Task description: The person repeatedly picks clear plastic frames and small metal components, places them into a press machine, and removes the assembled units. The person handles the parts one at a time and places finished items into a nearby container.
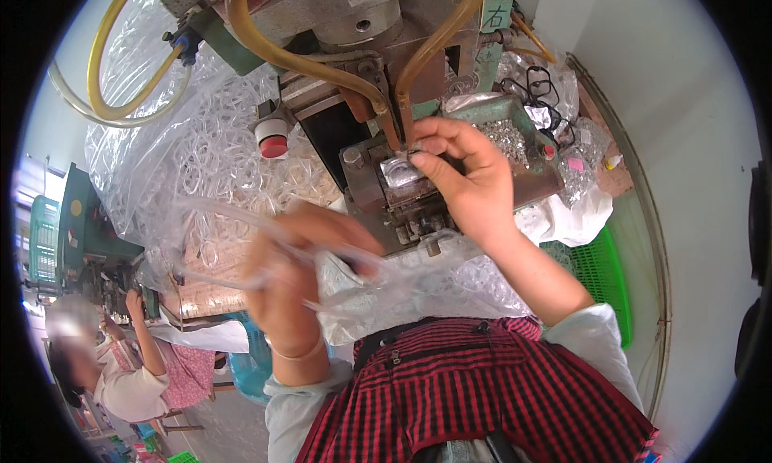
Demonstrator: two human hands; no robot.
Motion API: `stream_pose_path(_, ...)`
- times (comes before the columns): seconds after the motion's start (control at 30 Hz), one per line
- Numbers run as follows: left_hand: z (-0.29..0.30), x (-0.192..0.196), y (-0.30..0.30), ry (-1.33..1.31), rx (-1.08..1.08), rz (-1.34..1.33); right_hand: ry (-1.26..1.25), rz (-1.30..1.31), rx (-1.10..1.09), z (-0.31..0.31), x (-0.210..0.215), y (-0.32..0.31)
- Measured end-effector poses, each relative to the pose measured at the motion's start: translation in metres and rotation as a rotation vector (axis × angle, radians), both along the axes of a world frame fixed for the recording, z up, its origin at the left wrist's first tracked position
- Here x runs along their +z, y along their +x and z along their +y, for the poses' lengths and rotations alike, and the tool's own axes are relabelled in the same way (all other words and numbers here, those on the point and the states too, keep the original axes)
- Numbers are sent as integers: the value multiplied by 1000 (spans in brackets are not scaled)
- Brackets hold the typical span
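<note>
My left hand [293,262] is smeared by motion, left of the machine. Its fingers are curled on a clear plastic eyeglass frame [229,214], whose long translucent strips blur across the hand. At the machine, my right hand [474,170] has thumb and forefinger pinched together; whatever small piece lies between them is too tiny to make out. Those fingertips are close beside the two narrow copper-coloured jaws [396,133], just above a shiny metal block [400,172] on the machine's bed. Thick amber hoses [301,57] run down to the jaws.
Clear frames [229,174] lie heaped in plastic sheeting at left. A green tray [527,153] of small metal parts sits right of the machine, near black frames [539,85]. A red button [273,145] juts out. A green basket [603,278] stands lower right. Another person [129,358] works at far left.
</note>
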State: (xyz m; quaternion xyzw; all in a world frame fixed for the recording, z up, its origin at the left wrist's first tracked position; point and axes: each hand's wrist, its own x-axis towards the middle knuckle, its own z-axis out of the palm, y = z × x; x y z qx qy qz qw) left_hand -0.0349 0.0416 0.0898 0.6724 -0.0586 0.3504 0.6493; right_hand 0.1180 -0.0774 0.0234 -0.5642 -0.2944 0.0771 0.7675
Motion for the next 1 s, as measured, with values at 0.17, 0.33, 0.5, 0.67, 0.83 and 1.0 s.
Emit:
stream_pose_path(0.17,26,24,27,346,540,-170,130,173,50,9,2,-6)
stream_pose_path(0.33,28,21,36,260,545,-195,78,158,34,12,0,-4)
stream_pose_path(0.5,26,25,38,248,544,-177,150,236,54,12,1,-4)
stream_pose_path(0.67,30,28,41,242,566,-162,163,410,82,10,17,-7)
stream_pose_path(0.83,-9,3,-2,-202,-213,60,-49,160,211,-37,40,-25)
stream_pose_path(1.0,-25,-45,28,-927,-846,618,-368,45,-64,-56,-8,33)
